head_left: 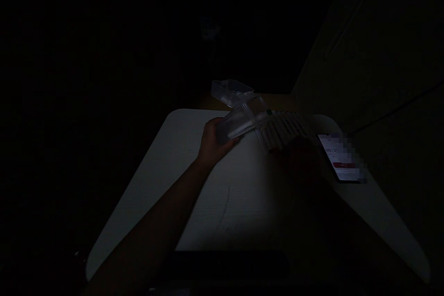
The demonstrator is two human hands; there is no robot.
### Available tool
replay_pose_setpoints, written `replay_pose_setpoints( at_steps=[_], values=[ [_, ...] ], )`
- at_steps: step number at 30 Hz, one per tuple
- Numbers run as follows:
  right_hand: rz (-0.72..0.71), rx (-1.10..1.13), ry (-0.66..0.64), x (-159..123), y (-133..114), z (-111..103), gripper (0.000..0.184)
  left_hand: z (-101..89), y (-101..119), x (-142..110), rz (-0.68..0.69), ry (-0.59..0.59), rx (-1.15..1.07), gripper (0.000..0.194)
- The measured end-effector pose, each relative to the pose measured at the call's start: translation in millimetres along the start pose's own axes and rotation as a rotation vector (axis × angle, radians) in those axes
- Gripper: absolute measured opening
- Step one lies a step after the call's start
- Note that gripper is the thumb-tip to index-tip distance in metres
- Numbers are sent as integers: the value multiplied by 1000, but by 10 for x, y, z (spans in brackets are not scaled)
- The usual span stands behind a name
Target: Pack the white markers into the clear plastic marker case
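The scene is very dark. My left hand [212,143] is closed round the end of a clear plastic box [233,125], which it holds tilted over the white table [180,166]. My right hand [299,156] is only a dark shape to the right of it. It grips a fan of several white sticks [285,128] at their lower ends. One stick with a green tip [261,116] points into the mouth of the box. The fingers of the right hand are lost in shadow.
A second clear plastic container [231,90] lies at the far edge of the table. A lit phone [342,157] rests near the right edge. The dark surroundings show nothing more.
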State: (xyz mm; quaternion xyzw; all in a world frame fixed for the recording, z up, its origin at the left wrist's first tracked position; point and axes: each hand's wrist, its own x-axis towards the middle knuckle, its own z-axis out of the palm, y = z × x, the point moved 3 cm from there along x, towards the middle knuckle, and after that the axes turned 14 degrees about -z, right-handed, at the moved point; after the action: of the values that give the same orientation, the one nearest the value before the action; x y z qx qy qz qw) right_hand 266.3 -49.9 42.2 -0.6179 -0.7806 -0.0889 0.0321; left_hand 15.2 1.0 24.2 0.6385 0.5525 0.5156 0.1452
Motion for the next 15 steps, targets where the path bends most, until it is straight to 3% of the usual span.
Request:
replay_pose_setpoints(
  at_steps=[8,15],
  values=[
    [90,87,43,-5,127,-14,45,-6,2,-9,-10,-17,7,68],
    [256,264,243,-39,294,-32,36,-11,9,-10,-3,-16,-2,69]
  ],
)
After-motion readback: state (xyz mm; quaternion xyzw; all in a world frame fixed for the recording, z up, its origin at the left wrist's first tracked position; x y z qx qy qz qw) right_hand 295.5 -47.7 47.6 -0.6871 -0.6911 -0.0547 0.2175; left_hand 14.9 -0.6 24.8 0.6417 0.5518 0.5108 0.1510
